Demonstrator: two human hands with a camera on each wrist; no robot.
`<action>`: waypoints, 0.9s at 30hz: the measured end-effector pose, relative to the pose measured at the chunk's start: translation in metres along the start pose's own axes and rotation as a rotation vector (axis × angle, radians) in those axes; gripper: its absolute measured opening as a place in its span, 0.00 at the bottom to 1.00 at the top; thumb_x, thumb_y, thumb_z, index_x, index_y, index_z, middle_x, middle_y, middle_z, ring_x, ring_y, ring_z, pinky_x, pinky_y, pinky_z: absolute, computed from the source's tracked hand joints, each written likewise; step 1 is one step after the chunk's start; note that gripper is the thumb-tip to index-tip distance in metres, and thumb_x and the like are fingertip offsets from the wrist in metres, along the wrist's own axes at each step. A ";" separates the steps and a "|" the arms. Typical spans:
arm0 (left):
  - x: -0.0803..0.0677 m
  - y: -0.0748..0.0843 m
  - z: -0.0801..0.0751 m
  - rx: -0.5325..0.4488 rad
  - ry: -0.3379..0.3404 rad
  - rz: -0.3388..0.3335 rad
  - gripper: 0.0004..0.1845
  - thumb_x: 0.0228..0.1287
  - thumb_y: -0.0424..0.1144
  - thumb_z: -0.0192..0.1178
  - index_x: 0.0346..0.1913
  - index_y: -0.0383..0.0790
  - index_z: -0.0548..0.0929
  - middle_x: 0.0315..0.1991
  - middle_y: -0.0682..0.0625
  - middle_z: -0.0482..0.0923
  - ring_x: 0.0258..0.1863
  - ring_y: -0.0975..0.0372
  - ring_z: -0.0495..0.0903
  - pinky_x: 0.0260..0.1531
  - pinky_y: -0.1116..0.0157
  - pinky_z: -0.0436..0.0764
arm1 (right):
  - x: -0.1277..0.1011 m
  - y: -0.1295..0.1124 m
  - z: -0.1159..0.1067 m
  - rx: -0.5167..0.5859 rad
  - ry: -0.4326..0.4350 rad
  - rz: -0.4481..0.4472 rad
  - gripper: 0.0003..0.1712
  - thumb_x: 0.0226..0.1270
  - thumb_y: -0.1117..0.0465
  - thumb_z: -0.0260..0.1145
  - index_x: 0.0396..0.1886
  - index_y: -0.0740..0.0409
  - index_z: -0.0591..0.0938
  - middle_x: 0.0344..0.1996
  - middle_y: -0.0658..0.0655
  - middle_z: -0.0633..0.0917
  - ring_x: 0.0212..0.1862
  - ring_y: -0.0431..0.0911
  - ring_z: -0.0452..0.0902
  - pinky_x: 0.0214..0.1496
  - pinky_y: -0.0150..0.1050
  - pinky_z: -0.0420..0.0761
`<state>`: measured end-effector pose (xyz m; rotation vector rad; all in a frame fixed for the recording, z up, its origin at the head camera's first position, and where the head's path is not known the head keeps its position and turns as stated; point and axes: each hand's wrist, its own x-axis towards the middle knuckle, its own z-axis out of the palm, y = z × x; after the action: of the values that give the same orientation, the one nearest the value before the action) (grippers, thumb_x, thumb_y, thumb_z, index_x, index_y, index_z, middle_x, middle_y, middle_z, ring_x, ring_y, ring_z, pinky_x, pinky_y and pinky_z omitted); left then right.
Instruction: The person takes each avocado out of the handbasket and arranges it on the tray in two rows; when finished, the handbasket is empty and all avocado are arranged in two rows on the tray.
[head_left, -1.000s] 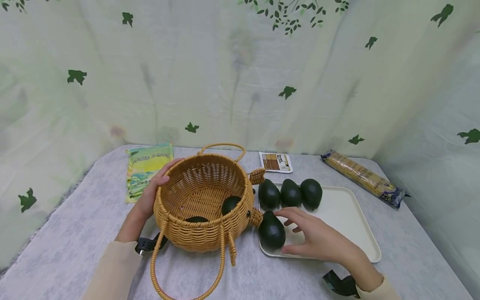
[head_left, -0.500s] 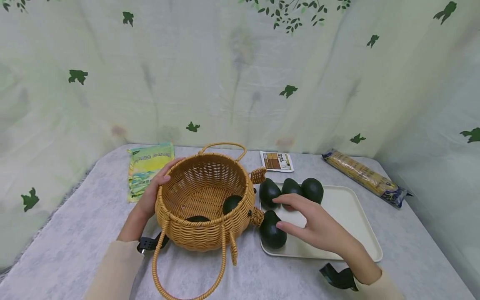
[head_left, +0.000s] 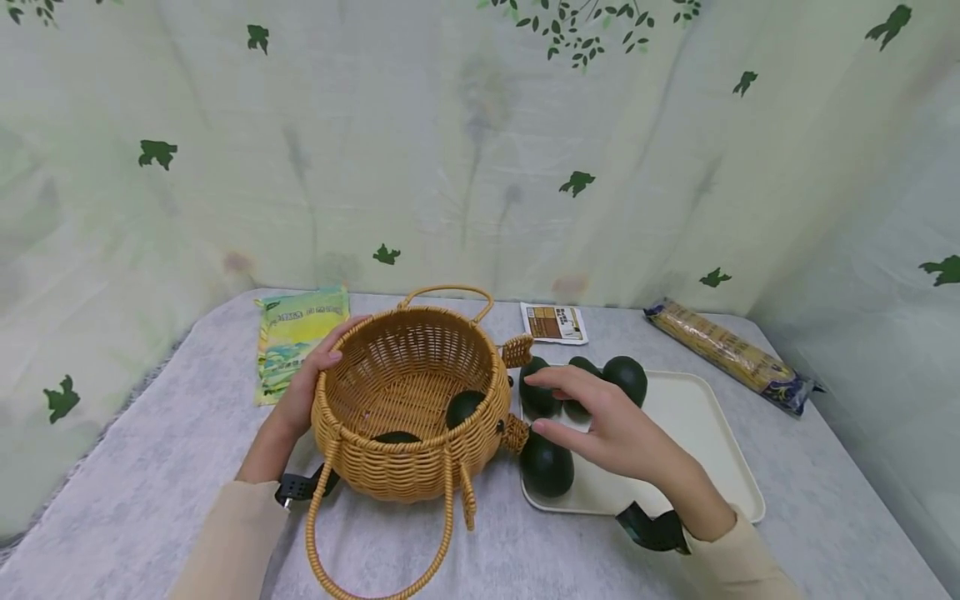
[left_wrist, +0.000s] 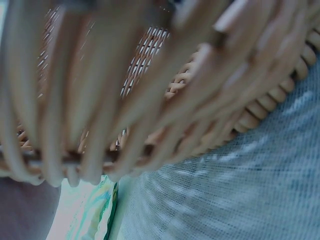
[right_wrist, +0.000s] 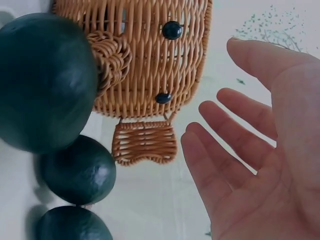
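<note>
A round wicker basket (head_left: 405, 479) with animal-like trim sits in the middle of the table. My left hand (head_left: 309, 379) grips its left rim, thumb over the edge. Inside are two dark green avocados, one (head_left: 463, 407) at the right wall and one (head_left: 396, 437) mostly hidden by the front rim. Over the white tray (head_left: 693, 417) hovers my right hand (head_left: 618, 433), holding nothing, its fingers spread and slightly bent. Below its thumb stands the front avocado (head_left: 547, 468); three more line the tray's back left, partly covered by the hand. The left wrist view shows mostly basket weave (left_wrist: 140, 115).
A yellow-green packet (head_left: 300, 333) lies behind my left hand. At the back are a small white-and-brown sachet (head_left: 553, 323) and, farther right, a long noodle-like pack (head_left: 727, 350). One basket handle (head_left: 375, 596) droops toward the table's near side.
My right hand has lifted away from beside the front avocado and shifted up and left over the back row. The left hand and basket have stayed in place.
</note>
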<state>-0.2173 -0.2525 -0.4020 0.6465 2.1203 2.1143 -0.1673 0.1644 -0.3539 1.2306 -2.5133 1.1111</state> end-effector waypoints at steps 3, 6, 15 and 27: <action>0.000 0.000 0.000 0.000 0.001 0.001 0.32 0.78 0.45 0.34 0.83 0.47 0.54 0.75 0.48 0.59 0.73 0.46 0.61 0.63 0.61 0.75 | 0.005 -0.002 0.001 0.000 -0.003 -0.004 0.28 0.69 0.59 0.73 0.67 0.50 0.78 0.63 0.49 0.81 0.62 0.42 0.78 0.61 0.41 0.81; 0.000 0.000 -0.001 0.002 0.001 0.000 0.31 0.78 0.45 0.34 0.82 0.51 0.56 0.75 0.49 0.60 0.73 0.47 0.61 0.63 0.61 0.75 | 0.010 -0.004 0.002 -0.008 -0.009 -0.013 0.27 0.69 0.59 0.72 0.67 0.50 0.78 0.63 0.50 0.81 0.62 0.42 0.78 0.60 0.41 0.81; 0.000 -0.002 -0.002 0.006 0.000 0.002 0.33 0.78 0.46 0.34 0.83 0.45 0.53 0.74 0.50 0.61 0.73 0.47 0.63 0.62 0.59 0.76 | 0.028 -0.006 0.005 0.017 -0.048 -0.019 0.26 0.72 0.56 0.70 0.67 0.51 0.79 0.62 0.50 0.81 0.63 0.48 0.78 0.61 0.45 0.81; 0.000 -0.001 -0.002 0.009 0.002 0.000 0.32 0.78 0.47 0.34 0.82 0.46 0.54 0.75 0.48 0.60 0.73 0.47 0.62 0.62 0.59 0.76 | 0.050 -0.006 0.007 0.001 -0.050 -0.039 0.26 0.72 0.56 0.70 0.66 0.56 0.79 0.61 0.51 0.82 0.60 0.46 0.79 0.60 0.45 0.82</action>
<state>-0.2178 -0.2542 -0.4026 0.6451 2.1320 2.1072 -0.1950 0.1259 -0.3350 1.3182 -2.5127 1.0866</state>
